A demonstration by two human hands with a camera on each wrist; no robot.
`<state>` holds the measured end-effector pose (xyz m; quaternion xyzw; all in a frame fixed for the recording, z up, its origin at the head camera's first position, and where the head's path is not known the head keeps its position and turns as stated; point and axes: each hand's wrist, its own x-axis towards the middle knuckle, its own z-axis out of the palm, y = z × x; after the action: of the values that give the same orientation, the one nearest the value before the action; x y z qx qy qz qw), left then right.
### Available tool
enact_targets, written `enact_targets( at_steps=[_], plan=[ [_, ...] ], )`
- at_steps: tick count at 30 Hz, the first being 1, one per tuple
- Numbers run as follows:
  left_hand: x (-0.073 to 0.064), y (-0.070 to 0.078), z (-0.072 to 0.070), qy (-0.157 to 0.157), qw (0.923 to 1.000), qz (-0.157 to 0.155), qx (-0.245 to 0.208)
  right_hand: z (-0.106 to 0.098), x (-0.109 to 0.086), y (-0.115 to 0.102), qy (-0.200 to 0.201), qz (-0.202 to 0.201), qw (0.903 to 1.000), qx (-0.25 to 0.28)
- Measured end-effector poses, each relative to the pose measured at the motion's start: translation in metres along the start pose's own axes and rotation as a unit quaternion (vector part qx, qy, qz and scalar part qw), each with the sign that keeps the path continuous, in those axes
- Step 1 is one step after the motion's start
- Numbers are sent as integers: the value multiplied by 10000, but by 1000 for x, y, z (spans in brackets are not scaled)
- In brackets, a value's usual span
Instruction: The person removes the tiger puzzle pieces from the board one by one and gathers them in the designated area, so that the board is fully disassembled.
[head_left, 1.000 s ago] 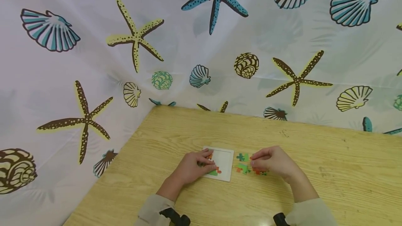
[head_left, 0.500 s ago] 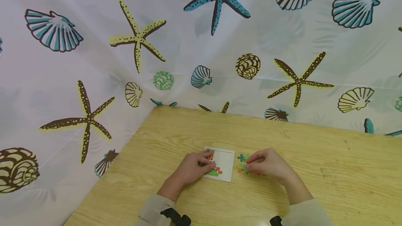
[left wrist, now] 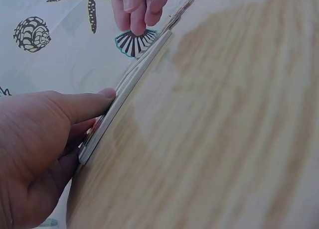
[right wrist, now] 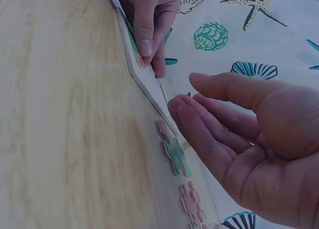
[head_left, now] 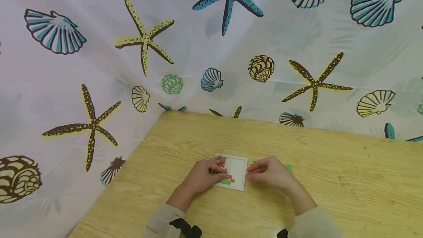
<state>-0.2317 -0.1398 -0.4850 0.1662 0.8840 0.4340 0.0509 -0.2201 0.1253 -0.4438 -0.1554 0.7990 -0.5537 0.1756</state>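
Observation:
A white puzzle tray (head_left: 240, 175) lies on the table with orange-and-green jigsaw pieces (head_left: 226, 181) in its left part. My left hand (head_left: 203, 173) rests on that side, thumb and fingertips touching the tray and pieces. In the left wrist view the thumb lies against the tray's rim (left wrist: 130, 84). My right hand (head_left: 272, 175) hovers just off the tray's right edge. The right wrist view shows its thumb apart from the fingers, with no piece visible between them. Loose jigsaw pieces (right wrist: 177, 157) lie below this hand, mostly hidden by it in the head view.
The wooden table (head_left: 314, 161) extends around the tray. A white cloth (head_left: 185, 21) printed with shells and starfish hangs along the back and left sides. Dark straps with small devices (head_left: 186, 228) sit at the wrists over light sleeves (head_left: 165, 221).
My right hand has moved left across the loose pieces to the tray's right edge, covering most of them. My left hand has stayed on the tray.

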Motion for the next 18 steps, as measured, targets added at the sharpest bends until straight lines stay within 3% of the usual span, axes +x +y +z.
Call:
enact_targets(
  at_steps=[18],
  plan=[
    [-1, 2, -2, -45, 10000, -20, 1, 25, 13, -7, 56, 129, 9995, -275]
  ],
)
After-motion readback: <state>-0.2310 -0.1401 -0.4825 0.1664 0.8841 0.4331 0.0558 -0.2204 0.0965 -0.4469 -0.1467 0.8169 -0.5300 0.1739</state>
